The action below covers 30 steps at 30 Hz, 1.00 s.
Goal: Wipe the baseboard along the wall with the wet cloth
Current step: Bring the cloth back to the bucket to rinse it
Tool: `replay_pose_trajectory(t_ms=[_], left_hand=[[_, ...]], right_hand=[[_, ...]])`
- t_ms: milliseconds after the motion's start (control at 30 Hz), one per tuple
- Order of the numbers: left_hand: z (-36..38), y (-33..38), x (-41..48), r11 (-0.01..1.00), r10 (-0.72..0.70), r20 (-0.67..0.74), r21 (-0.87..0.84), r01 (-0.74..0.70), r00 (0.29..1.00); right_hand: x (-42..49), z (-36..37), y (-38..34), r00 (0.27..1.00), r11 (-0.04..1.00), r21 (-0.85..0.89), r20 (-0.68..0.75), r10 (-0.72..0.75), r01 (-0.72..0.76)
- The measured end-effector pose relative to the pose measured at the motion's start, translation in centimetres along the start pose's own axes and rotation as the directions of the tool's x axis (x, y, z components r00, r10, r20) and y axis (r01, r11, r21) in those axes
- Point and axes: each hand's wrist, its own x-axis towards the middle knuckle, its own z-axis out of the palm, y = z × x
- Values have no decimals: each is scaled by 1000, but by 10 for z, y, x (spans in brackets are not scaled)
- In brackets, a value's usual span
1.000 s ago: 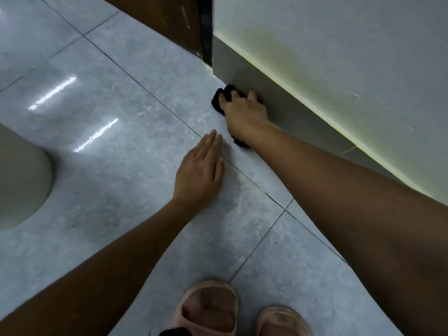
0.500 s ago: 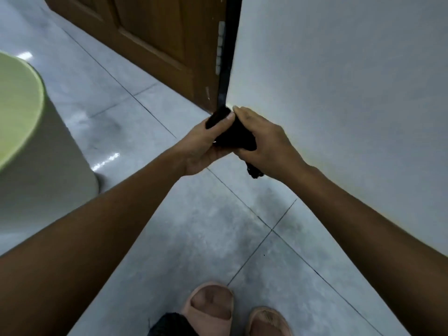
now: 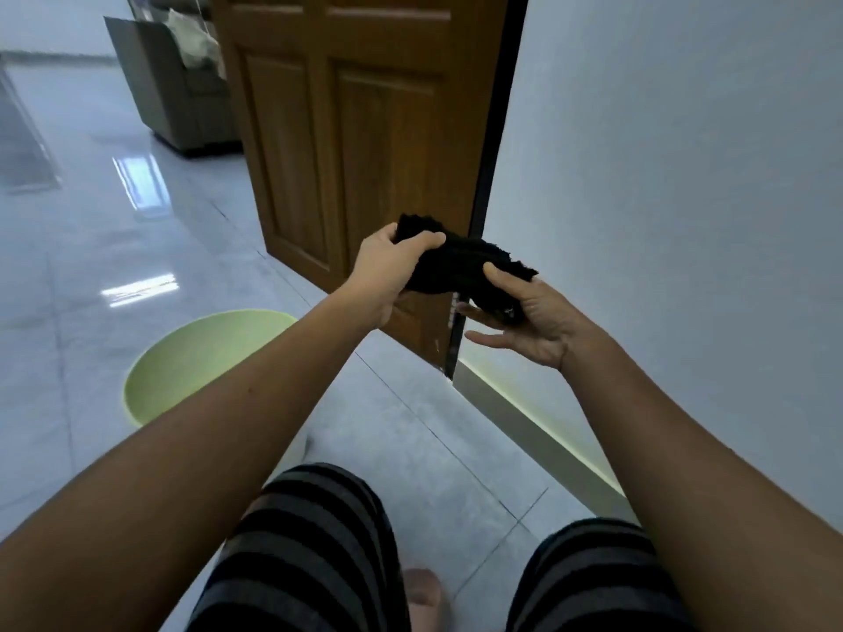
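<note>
The black cloth (image 3: 456, 264) is stretched between both hands at about chest height, well above the floor. My left hand (image 3: 387, 271) grips its left end. My right hand (image 3: 524, 317) holds the right end between thumb and fingers, palm turned up. The grey baseboard (image 3: 538, 435) runs along the foot of the white wall (image 3: 684, 198) at the lower right, below and to the right of the hands. Neither hand touches it.
A brown wooden door (image 3: 365, 152) stands open just behind the hands, its dark edge meeting the wall's corner. A light green basin (image 3: 182, 358) sits on the glossy tiled floor at the left. A grey armchair (image 3: 178, 84) is far back. My striped trouser knees fill the bottom.
The cloth has come off the baseboard and up into both hands. My left hand left the floor and took the cloth's left end. The view rose from the floor toward the door.
</note>
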Motion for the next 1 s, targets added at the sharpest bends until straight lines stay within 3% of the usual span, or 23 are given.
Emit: replay_pose_trajectory(t_ms=[100, 167, 300, 400, 500, 567, 767, 900, 1000], left_hand=[[-19, 18, -18, 999, 43, -111, -9, -44, 993], [-37, 16, -28, 992, 99, -192, 102, -80, 976], [-70, -1, -43, 928, 248, -358, 353, -115, 900], [-97, -17, -44, 904, 270, -425, 420, -76, 864], [-126, -38, -34, 897, 232, -470, 443, 0, 851], [-139, -52, -24, 881, 217, -467, 471, 33, 857], [-169, -119, 24, 816, 127, -460, 552, 171, 879], [-189, -175, 61, 776, -4, -468, 556, 298, 884], [-199, -216, 82, 757, -150, -452, 519, 397, 879]], right_hand=[[-18, 39, -2, 1000, 980, 195, -20, -24, 27], [-22, 64, 3, 997, 982, 180, -58, -44, 54], [-14, 113, 20, 973, 997, 28, -221, -69, 77], [-4, 146, 39, 927, 986, -161, -361, -105, 49], [19, 159, 72, 871, 874, -478, -388, -301, 89], [38, 160, 92, 852, 810, -580, -376, -365, 91], [101, 150, 153, 882, 761, -647, -384, -273, -46], [152, 136, 208, 896, 792, -592, -420, -147, -148], [189, 130, 247, 929, 840, -506, -370, -5, -197]])
